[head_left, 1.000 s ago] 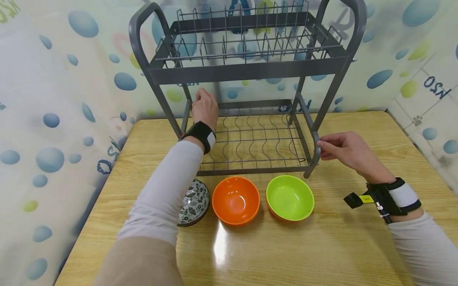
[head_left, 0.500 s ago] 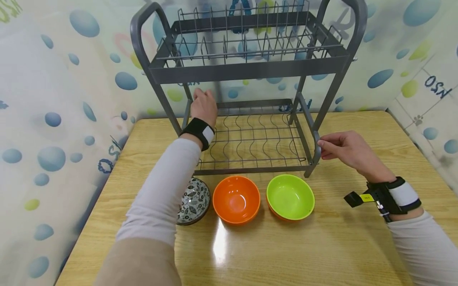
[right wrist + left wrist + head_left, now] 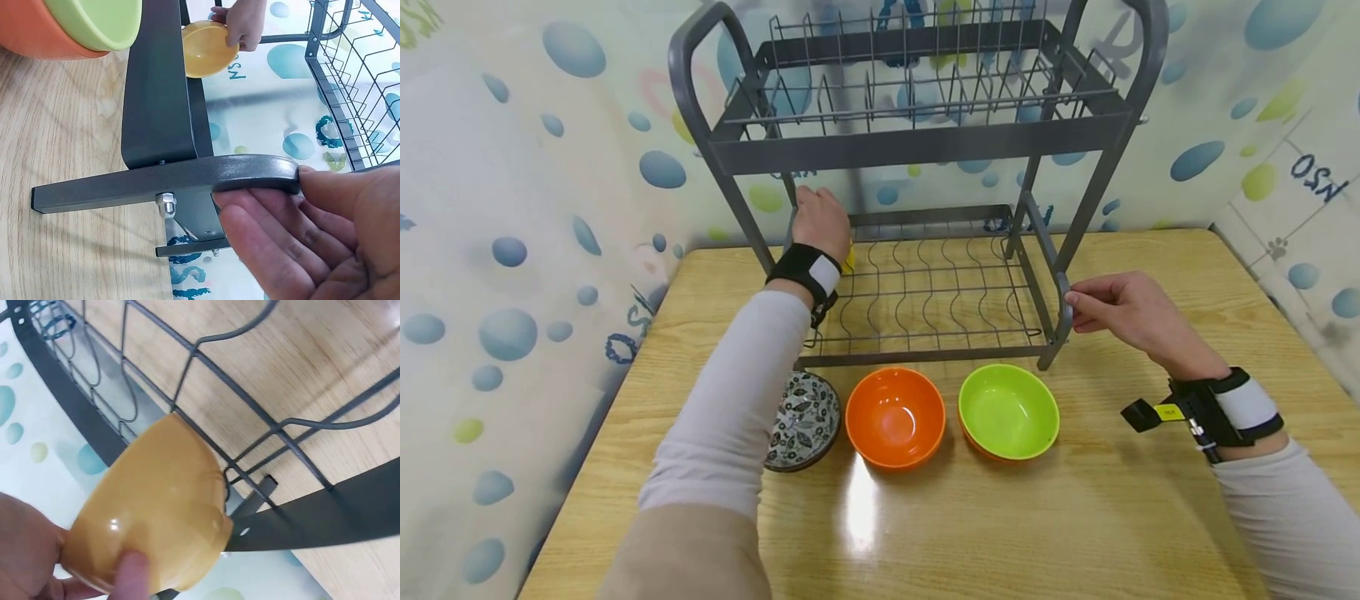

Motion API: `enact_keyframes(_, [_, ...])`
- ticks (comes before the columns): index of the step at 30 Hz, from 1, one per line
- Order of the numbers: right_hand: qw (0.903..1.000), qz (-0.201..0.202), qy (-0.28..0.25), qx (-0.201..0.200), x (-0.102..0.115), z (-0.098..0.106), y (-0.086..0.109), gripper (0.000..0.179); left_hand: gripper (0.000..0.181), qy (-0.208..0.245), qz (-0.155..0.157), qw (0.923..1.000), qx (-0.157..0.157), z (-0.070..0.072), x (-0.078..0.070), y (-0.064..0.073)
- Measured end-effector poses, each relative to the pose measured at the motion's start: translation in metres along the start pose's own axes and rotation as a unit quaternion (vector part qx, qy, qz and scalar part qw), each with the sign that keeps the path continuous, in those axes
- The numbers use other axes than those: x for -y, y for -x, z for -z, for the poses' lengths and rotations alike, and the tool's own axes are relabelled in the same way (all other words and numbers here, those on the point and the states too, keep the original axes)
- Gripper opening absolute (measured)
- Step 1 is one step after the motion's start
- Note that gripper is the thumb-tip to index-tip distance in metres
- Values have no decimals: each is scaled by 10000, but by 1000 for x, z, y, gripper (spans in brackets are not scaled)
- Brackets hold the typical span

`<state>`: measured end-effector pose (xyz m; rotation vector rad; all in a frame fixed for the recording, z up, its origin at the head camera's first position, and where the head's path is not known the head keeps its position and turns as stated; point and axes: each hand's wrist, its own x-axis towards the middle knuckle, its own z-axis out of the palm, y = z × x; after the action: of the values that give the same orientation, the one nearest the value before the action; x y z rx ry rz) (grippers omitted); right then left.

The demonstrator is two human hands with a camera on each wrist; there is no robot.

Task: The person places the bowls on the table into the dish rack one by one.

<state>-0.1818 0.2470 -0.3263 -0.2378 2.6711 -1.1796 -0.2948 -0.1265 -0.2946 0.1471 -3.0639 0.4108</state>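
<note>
A two-tier grey metal dish rack [image 3: 917, 152] stands against the wall. Inside its lower tier, at the left end, my left hand [image 3: 822, 223] grips a yellow bowl [image 3: 156, 500] by the rim. The bowl sits tilted on its side against the lower wires in the left wrist view; the hand hides most of it in the head view. My right hand [image 3: 1131, 321] pinches the curved end of the lower side bar [image 3: 256, 172] at the rack's right front, thumb on one side and fingers on the other.
In front of the rack, on the wooden table [image 3: 970, 533], stand an orange bowl [image 3: 895, 418], a green bowl [image 3: 1008, 412] stacked on an orange one, and a black-and-white patterned bowl [image 3: 805, 421] partly behind the left sleeve. The upper tier [image 3: 917, 92] has upright wire dividers.
My left hand has shifted slightly left inside the lower tier, and a sliver of the yellow bowl now shows to its right. My right hand keeps its place on the rack.
</note>
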Motion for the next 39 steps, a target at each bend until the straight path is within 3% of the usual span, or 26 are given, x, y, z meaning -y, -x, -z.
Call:
enact_keyframes(6, [9999,51,-37,-91,1,1,0,55,45,-14,-287,9988,409,12,4,4])
enact_keyframes(7, [9999,63,-52,-104,1,1,0,55,44,-166,-383,9985,349,6,4,-2])
enact_keyframes(10, [9999,51,-95,-81,0,0,0,55,43,-378,-552,9975,213,7,6,3])
enact_keyframes(13, [9999,29,-115,-41,-1,0,0,55,42,-36,-597,9982,18,6,9,7])
enact_keyframes(14, [9999,30,-110,-39,-2,0,0,54,42,40,-681,9977,58,13,10,14])
enact_keyframes(19, [9998,98,-189,-41,-5,-2,-1,51,49,-179,-1297,9914,27,21,17,23])
enact_keyframes(22, [9997,81,-240,6,-5,-3,-1,52,49,670,-1277,9895,107,31,21,29])
enact_keyframes(24, [9997,68,-233,13,-5,-4,-1,53,48,1576,-1252,9795,52,39,24,37])
enact_keyframes(26, [9998,54,-206,17,-5,-4,-1,53,44,2264,-1436,9634,-50,47,27,49])
enact_keyframes(30, [9998,59,-189,29,-4,-5,-1,54,42,2877,-1869,9387,-322,60,45,82])
enact_keyframes(35, [9998,71,-169,-17,-2,-4,0,54,38,3269,-1970,9220,-649,60,75,117])
enact_keyframes(39, [9998,39,-164,-53,-2,-2,2,54,36,3446,-1860,9178,-654,48,98,134])
